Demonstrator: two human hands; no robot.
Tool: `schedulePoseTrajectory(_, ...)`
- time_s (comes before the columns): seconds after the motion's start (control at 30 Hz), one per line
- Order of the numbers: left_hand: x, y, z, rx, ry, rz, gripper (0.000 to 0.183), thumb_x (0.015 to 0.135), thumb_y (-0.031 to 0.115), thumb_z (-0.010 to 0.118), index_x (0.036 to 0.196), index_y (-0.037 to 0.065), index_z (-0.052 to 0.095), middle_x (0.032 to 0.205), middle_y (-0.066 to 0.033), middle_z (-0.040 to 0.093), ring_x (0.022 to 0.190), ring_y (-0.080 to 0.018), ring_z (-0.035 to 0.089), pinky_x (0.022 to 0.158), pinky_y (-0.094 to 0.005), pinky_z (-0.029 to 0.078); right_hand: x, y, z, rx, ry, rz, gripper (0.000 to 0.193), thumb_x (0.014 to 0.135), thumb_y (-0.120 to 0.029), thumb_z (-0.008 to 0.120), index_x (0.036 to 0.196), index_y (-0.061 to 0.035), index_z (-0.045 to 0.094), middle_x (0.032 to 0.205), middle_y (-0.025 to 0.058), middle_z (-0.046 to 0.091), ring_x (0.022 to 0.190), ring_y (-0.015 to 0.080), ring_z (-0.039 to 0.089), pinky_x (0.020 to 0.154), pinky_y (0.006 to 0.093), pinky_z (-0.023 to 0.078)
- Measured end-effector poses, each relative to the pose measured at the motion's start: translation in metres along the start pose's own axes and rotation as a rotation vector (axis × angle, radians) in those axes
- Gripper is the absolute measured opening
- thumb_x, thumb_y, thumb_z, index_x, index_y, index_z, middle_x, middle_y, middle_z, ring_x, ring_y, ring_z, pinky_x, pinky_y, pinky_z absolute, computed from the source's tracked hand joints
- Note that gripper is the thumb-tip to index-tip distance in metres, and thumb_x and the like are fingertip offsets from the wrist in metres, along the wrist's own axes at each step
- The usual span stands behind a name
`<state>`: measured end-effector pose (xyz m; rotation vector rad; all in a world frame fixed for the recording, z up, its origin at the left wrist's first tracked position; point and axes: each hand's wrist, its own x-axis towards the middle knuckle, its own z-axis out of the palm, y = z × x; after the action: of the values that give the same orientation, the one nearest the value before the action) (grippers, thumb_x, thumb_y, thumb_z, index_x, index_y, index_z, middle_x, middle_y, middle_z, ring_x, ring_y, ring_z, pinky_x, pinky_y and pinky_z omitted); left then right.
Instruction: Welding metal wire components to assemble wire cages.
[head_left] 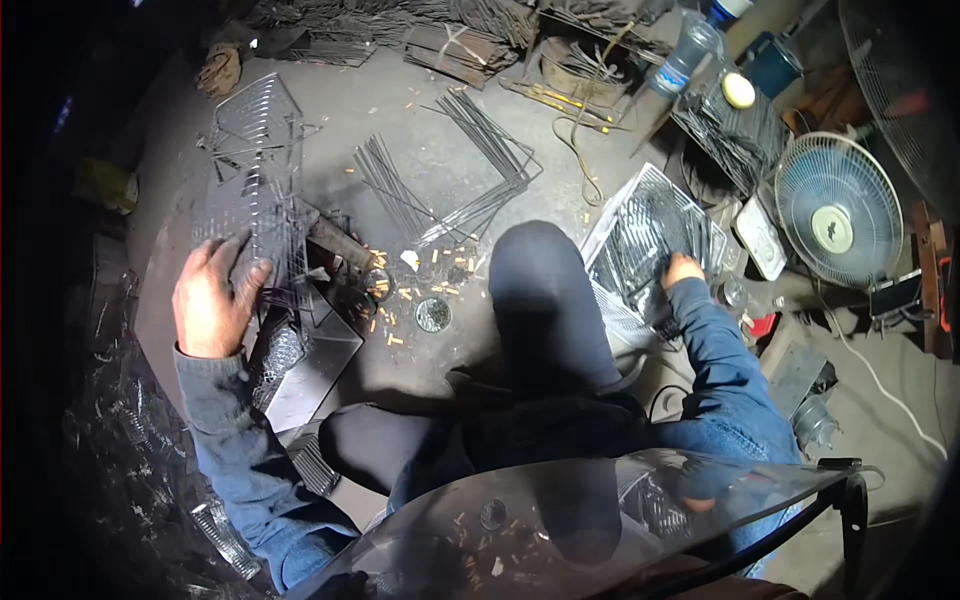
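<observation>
The left hand (210, 300) lies flat, fingers spread, on a wire grid (255, 190) at the left. The right hand (683, 268) grips a stack of wire grids (640, 240) (beside a fan (838, 210)) at the right.

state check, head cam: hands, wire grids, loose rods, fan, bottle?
left hand: flat on wire grid stack, fingers spread
right hand: reaching into tilted wire grid pile; grip unclear
loose rods: lying scattered on floor
fan: lying face up; spinning or not, cannot tell
plastic bottle: capped, leaning
</observation>
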<state>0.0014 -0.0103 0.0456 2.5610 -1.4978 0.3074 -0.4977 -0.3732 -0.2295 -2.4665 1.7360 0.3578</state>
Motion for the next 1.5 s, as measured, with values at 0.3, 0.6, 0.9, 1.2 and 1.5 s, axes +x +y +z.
schedulePoseTrajectory(0.3,-0.009,-0.011,-0.005,-0.044,0.04,-0.051,0.044,0.072,0.031,0.07,0.107,0.006,0.063,0.109,-0.0165,0.06,0.104,-0.0324,0.057,0.088,-0.0398,0.046,0.026,-0.011,-0.023,-0.053,-0.19,0.117,0.047,0.067,-0.02,0.069,0.108,-0.0012,0.056,0.112,0.0194,0.058,0.102,0.0365,0.058,0.09,0.0417,0.047)
schedulePoseTrajectory(0.6,-0.005,-0.005,0.005,-0.038,-0.033,-0.124,0.041,0.08,0.034,0.066,0.109,0.005,0.063,0.11,-0.0174,0.061,0.104,-0.0327,0.057,0.091,-0.0368,0.044,-0.005,0.03,-0.075,0.065,0.483,-0.033,0.028,0.084,-0.031,0.052,0.091,-0.0047,0.056,0.09,0.0209,0.061,0.085,0.0382,0.059,0.076,0.0471,0.048)
schedulePoseTrajectory(0.9,0.011,-0.016,0.012,0.078,-0.114,-0.165,0.048,0.081,0.04,0.064,0.114,0.005,0.06,0.109,-0.0194,0.061,0.104,-0.0328,0.057,0.09,-0.0368,0.044,-0.046,-0.005,-0.126,0.703,0.878,-0.193,0.029,0.085,-0.026,0.055,0.091,0.0014,0.061,0.078,0.0219,0.061,0.071,0.037,0.061,0.065,0.0419,0.049)
schedulePoseTrajectory(1.2,-0.059,0.071,0.014,-0.699,0.194,-0.205,0.033,0.083,0.02,0.064,0.109,0.0,0.062,0.099,-0.0118,0.067,0.092,-0.017,0.061,0.083,-0.0305,0.047,-0.096,-0.198,-0.179,1.741,-0.23,-0.725,0.032,0.088,-0.022,0.059,0.102,0.0058,0.058,0.078,0.0062,0.059,0.064,0.0136,0.057,0.058,0.0265,0.049)
schedulePoseTrajectory(1.5,-0.122,0.077,0.03,-1.377,0.038,-0.488,0.049,0.088,0.03,0.06,0.122,-0.003,0.05,0.102,-0.0059,0.062,0.085,-0.0114,0.056,0.075,-0.0261,0.047,-0.119,-0.292,-0.169,1.684,-0.543,-0.851,0.029,0.09,-0.019,0.057,0.104,0.0061,0.057,0.083,0.0089,0.062,0.065,0.0149,0.059,0.06,0.0265,0.051)
